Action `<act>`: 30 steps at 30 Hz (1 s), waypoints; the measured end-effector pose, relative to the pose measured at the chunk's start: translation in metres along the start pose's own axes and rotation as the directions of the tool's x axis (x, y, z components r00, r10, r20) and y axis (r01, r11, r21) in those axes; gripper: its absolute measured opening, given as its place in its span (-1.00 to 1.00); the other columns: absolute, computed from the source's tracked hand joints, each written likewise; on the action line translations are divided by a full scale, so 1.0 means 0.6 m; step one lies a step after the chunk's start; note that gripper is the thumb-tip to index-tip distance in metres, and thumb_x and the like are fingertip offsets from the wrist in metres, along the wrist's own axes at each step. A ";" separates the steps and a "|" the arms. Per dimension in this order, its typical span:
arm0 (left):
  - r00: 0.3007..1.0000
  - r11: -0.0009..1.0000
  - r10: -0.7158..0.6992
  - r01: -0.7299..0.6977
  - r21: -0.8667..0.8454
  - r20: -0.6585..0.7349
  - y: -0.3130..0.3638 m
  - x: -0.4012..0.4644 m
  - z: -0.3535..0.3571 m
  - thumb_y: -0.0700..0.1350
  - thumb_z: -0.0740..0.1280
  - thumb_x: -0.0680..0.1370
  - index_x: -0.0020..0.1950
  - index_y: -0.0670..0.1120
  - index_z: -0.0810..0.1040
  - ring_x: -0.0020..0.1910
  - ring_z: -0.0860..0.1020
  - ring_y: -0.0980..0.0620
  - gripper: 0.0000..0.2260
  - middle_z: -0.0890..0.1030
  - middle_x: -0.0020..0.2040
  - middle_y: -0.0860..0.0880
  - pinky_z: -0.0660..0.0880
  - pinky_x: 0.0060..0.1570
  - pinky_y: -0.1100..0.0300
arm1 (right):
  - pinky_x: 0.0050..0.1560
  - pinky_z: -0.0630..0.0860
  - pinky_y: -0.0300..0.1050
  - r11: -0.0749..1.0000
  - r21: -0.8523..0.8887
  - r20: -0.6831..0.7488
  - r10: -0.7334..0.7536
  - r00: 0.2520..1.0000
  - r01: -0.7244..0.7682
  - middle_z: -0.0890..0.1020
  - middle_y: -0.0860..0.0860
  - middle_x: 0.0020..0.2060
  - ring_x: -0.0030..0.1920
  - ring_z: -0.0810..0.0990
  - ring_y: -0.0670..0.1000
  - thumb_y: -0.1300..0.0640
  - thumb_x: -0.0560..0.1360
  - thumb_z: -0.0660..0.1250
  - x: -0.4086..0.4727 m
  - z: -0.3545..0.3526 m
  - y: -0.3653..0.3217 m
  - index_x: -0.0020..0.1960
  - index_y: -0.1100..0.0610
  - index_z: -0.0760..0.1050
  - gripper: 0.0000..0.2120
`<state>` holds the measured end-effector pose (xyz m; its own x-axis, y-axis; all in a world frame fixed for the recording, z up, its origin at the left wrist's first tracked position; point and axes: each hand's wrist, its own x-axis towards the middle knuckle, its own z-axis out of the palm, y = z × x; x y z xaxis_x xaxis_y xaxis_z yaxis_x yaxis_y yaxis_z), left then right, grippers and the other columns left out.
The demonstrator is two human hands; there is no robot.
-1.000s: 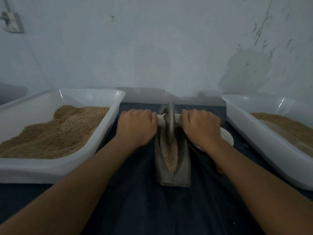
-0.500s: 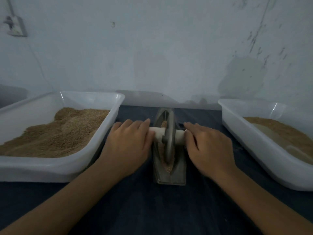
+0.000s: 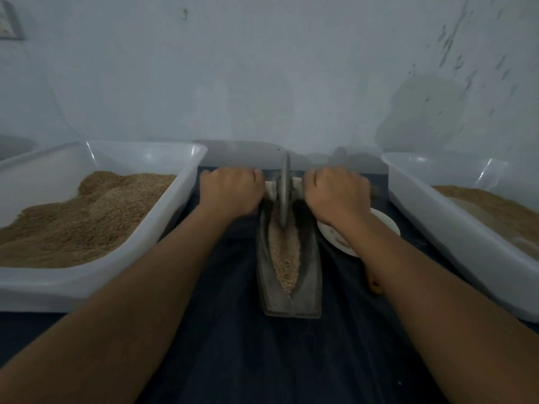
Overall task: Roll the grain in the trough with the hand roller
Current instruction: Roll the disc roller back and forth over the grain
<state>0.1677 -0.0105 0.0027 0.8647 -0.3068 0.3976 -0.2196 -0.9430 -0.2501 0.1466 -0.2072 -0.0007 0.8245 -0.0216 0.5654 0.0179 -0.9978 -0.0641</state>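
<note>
The long, boat-shaped grey metal trough (image 3: pixel 288 275) lies lengthwise on the dark blue cloth-covered table (image 3: pixel 233 345), between two white plastic tubs, and a narrow bed of pale tan grain (image 3: pixel 284 255) fills its groove from the near tip up to the wheel. The thin grey metal disc of the hand roller (image 3: pixel 284 193) stands upright on edge at the far end of the trough. The left hand (image 3: pixel 230 191) and right hand (image 3: pixel 335 191) are each curled tight round the pale axle handle on either side of the disc — a full, closed grip. The grain in view looks coarse and whole rather than ground, so I judge the rolling is under way with many passes left. The far end of the trough is hidden behind the hands and wheel, and the handle ends are covered by the fingers. A small white dish (image 3: pixel 379 225) sits partly under the right wrist — its contents are unclear in the dim light.
</note>
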 end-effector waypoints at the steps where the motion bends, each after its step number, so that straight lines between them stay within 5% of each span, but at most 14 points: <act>1: 1.000 1.000 0.000 0.000 -0.010 -0.001 0.000 0.008 0.003 -0.08 0.15 0.70 0.04 -0.07 0.51 0.02 0.64 -0.21 -0.82 0.66 0.08 -0.12 0.37 -0.12 -0.01 | -0.30 0.14 -0.06 1.000 -0.005 0.011 0.013 1.000 -0.013 0.45 0.00 -0.31 -0.25 0.41 0.10 0.00 0.67 0.01 0.010 0.006 0.002 -0.27 0.06 0.38 -0.62; 8: 0.982 0.998 0.048 -0.042 0.038 -0.181 0.012 -0.033 -0.014 -0.10 0.00 0.65 -0.09 -0.04 0.44 -0.28 0.45 -0.07 -0.75 0.60 -0.16 -0.05 0.32 -0.20 0.08 | -0.39 0.05 -0.08 0.999 0.044 -0.009 -0.015 1.000 0.016 0.36 -0.09 -0.41 -0.40 0.32 0.00 0.02 0.70 0.00 -0.050 -0.001 0.017 -0.23 0.07 0.42 -0.60; 10: 0.978 0.998 0.044 -0.050 -0.027 -0.205 0.012 -0.066 -0.025 -0.08 -0.03 0.65 -0.15 -0.01 0.36 -0.32 0.42 -0.06 -0.75 0.57 -0.23 0.00 0.34 -0.23 0.08 | -0.40 0.17 -0.08 0.996 0.085 -0.048 -0.008 0.999 0.012 0.43 -0.11 -0.41 -0.40 0.41 0.00 -0.05 0.71 0.02 -0.084 -0.020 0.018 -0.21 0.02 0.51 -0.57; 14: 0.976 0.961 -0.026 -0.035 -0.276 -0.214 0.000 -0.147 -0.033 0.05 -0.05 0.71 0.17 0.06 0.63 -0.11 0.61 -0.06 -0.56 0.70 -0.03 0.05 0.51 -0.05 -0.02 | -0.13 0.55 -0.07 0.988 0.115 -0.139 -0.090 0.986 0.107 0.74 -0.06 -0.05 0.02 0.71 0.02 -0.06 0.67 0.05 -0.155 -0.067 0.006 0.11 -0.03 0.69 -0.58; 16: 0.962 0.929 -0.031 -0.072 -0.363 -0.272 -0.003 -0.184 -0.043 0.08 -0.01 0.72 0.37 0.02 0.62 -0.02 0.64 -0.06 -0.54 0.72 0.09 0.04 0.53 0.01 -0.05 | 0.06 0.57 -0.06 0.974 0.138 -0.193 -0.154 0.969 0.182 0.73 -0.04 0.15 0.24 0.66 0.01 -0.04 0.65 0.09 -0.177 -0.086 0.005 0.25 0.02 0.67 -0.59; 19: 0.950 0.907 -0.019 -0.114 -0.406 -0.311 -0.006 -0.209 -0.043 0.10 0.03 0.72 0.44 -0.03 0.58 0.06 0.65 -0.07 -0.54 0.71 0.20 0.03 0.54 0.05 -0.06 | 0.20 0.55 -0.03 0.961 0.143 -0.219 -0.204 0.954 0.239 0.69 -0.02 0.24 0.31 0.62 0.01 -0.03 0.65 0.11 -0.184 -0.096 0.009 0.31 0.05 0.65 -0.58; 24: 0.977 0.940 -0.029 -0.046 -0.339 -0.211 -0.011 -0.149 -0.022 0.06 -0.03 0.71 0.29 0.02 0.62 -0.04 0.64 -0.11 -0.55 0.72 0.10 0.00 0.56 -0.03 -0.04 | -0.03 0.54 -0.06 0.983 0.063 -0.190 -0.157 0.969 0.172 0.75 0.01 -0.10 0.06 0.72 0.08 0.02 0.65 0.08 -0.131 -0.067 -0.003 -0.05 0.07 0.70 -0.59; 27: 0.986 0.998 0.041 -0.048 -0.041 -0.161 -0.004 -0.090 -0.001 -0.04 0.05 0.69 -0.04 -0.04 0.38 -0.26 0.49 -0.10 -0.81 0.63 -0.11 -0.04 0.40 -0.28 0.07 | -0.34 0.31 -0.05 0.998 0.019 -0.075 -0.066 0.995 0.068 0.49 -0.05 -0.44 -0.35 0.54 0.08 0.01 0.67 0.01 -0.070 -0.033 -0.003 -0.34 0.09 0.45 -0.52; 30: 0.995 1.000 0.027 -0.028 -0.012 -0.095 -0.006 -0.036 0.014 -0.09 0.11 0.69 -0.08 -0.03 0.30 -0.19 0.54 -0.14 -0.85 0.57 -0.12 -0.06 0.31 -0.27 0.06 | -0.35 0.17 -0.06 0.999 -0.002 -0.036 -0.034 0.999 0.034 0.37 -0.05 -0.48 -0.36 0.48 0.13 0.01 0.68 0.03 -0.024 -0.014 -0.005 -0.40 0.08 0.33 -0.51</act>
<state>0.1537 0.0005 -0.0124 0.8117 -0.3428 0.4730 -0.2493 -0.9356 -0.2502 0.1302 -0.2044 -0.0019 0.8025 0.0105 0.5965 0.0453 -0.9980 -0.0434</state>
